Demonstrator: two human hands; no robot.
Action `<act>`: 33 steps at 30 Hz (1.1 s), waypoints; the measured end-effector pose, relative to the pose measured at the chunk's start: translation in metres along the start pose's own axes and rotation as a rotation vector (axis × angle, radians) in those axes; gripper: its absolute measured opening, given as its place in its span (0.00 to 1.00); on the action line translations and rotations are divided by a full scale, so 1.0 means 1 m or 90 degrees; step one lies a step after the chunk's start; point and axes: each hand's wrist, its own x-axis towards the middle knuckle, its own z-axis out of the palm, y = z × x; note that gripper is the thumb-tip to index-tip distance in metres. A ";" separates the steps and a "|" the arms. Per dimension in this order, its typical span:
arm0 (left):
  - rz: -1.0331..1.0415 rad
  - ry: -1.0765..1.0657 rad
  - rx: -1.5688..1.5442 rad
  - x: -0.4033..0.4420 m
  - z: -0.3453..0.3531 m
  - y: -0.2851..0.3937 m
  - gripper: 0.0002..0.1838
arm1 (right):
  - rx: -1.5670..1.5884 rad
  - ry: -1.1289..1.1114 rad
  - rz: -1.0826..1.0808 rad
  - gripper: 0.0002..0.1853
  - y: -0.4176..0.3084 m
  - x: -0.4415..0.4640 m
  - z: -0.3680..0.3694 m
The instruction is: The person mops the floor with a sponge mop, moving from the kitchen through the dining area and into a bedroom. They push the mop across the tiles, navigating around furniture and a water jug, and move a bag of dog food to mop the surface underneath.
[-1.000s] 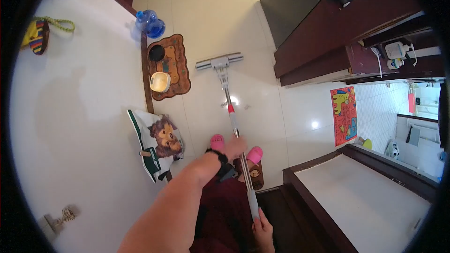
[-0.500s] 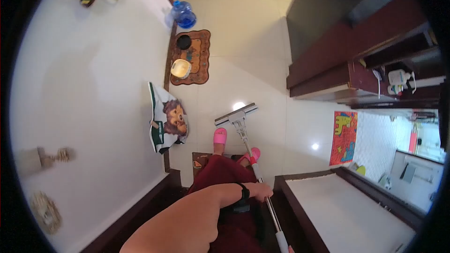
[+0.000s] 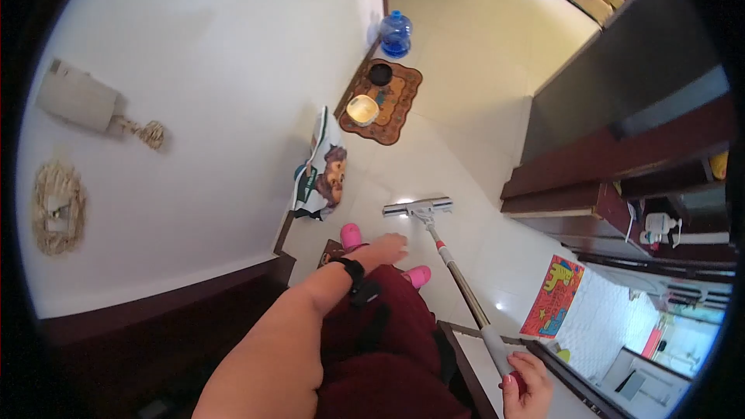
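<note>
A mop with a metal pole slants across the floor in front of me. Its flat grey head rests on the tiles. My right hand is closed around the grey grip at the pole's upper end. My left hand, with a black band on the wrist, hovers over my pink slippers, off the pole and holding nothing. Its fingers look loosely apart, seen from the back. Close to the left wall leans a bag with a dog's picture on it.
A brown mat carries a dark bowl and a pale bowl. Behind it stands a blue water jug. At right are a dark cabinet, a red patterned mat and a doorway to a tiled room.
My left hand has let go of the pole and moved left. The mop head has turned and shifted right, and the grip has come further into view with my right hand. My view has turned.
</note>
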 end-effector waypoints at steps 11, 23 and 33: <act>-0.571 0.229 0.023 -0.136 -0.087 -0.221 0.28 | 0.041 0.030 0.110 0.13 -0.086 0.062 0.034; -0.688 0.012 0.007 -0.094 -0.122 -0.307 0.25 | 0.052 0.014 0.183 0.13 -0.164 0.111 0.062; -0.546 -0.001 0.102 -0.124 -0.128 -0.334 0.17 | 0.065 0.034 0.219 0.10 -0.185 0.140 0.063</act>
